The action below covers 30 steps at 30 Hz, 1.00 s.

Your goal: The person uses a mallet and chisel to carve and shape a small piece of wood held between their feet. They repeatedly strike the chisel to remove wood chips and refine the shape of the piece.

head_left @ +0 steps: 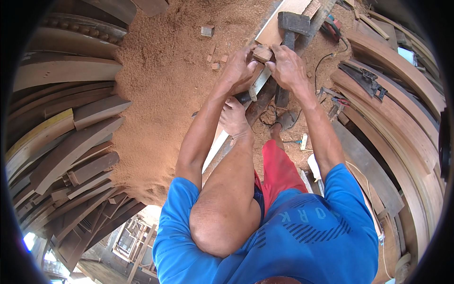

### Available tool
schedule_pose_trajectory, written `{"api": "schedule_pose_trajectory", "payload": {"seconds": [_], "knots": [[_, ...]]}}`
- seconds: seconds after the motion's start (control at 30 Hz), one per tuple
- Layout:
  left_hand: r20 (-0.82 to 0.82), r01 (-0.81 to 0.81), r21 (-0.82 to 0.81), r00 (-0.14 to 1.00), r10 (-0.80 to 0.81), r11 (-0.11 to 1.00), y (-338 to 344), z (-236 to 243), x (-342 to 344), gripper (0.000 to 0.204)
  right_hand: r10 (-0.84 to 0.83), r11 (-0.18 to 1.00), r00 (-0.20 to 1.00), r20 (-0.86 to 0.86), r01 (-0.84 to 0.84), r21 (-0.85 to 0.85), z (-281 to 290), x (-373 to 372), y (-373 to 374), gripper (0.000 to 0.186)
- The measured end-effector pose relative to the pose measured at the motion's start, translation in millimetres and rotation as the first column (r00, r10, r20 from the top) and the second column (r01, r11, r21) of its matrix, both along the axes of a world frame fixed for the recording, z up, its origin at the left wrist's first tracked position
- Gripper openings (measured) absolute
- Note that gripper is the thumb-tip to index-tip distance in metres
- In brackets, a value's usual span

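Between both sets of fingertips: small brown rectangular wooden block (261,53), long side roughly crosswise to the body; left hand (240,67) pinches its left end, right hand (287,66) its right end; both grips narrow, thumbs on the near side; block sits above the work area, can't tell if its underside touches anything.

Just beyond the grip, slightly right: grey block-headed mallet (294,23), dark handle running back toward the body under the right hand; beside its head, farther out, pale flat wooden board (279,21); right of that, red-and-black power tool (332,27), black cord trailing nearer.

Just on the body side of the grip: pale narrow strip (259,85) with a curved near end, material unclear; closer still and a bit left, bare foot (234,117).

Left of the grip: brown sawdust (165,85) over the floor; in it, small grey block (207,31) and a few reddish-brown wooden offcuts (215,66); well left, stacked brown boards (71,73), bent by the lens.

Well right of the grip: long brown planks (388,109); black metal tool (373,85) lying on them; red-handled pliers (341,101) nearer.
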<state>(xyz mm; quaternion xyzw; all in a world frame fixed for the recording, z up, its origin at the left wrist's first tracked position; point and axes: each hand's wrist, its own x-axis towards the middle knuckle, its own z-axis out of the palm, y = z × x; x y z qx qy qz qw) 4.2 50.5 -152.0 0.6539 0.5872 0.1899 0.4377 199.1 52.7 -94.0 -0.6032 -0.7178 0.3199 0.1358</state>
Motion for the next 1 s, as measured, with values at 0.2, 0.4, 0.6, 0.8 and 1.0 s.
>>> {"api": "schedule_pose_trajectory", "payload": {"seconds": [0.2, 0.4, 0.6, 0.8, 1.0], "knots": [[-0.014, 0.013, 0.001, 1.000, -0.013, 1.000, 3, 12, 3, 0.055, 0.008, 0.999, 1.000, -0.017, -0.007, 0.052, -19, 8, -1, 0.042], [0.110, 0.060, 0.043, 0.992, -0.065, 0.997, 7, 5, 1, 0.055, 0.023, 1.000, 0.992, -0.128, -0.022, 0.007, -13, 11, 0, 0.051], [0.027, 0.116, 0.178, 0.992, -0.123, 0.977, 7, 6, 2, 0.050, 0.050, 0.998, 0.984, -0.170, -0.045, 0.031, -19, 17, 1, 0.055], [0.014, 0.021, 0.188, 1.000, -0.024, 0.982, -6, 20, 8, 0.052, 0.004, 0.995, 0.969, -0.249, 0.020, 0.093, -15, 11, -4, 0.052], [-0.104, 0.001, 0.223, 0.994, 0.022, 0.975, -12, 30, 17, 0.047, -0.054, 0.995, 0.977, -0.207, 0.069, 0.067, -23, 13, -4, 0.050]]}}
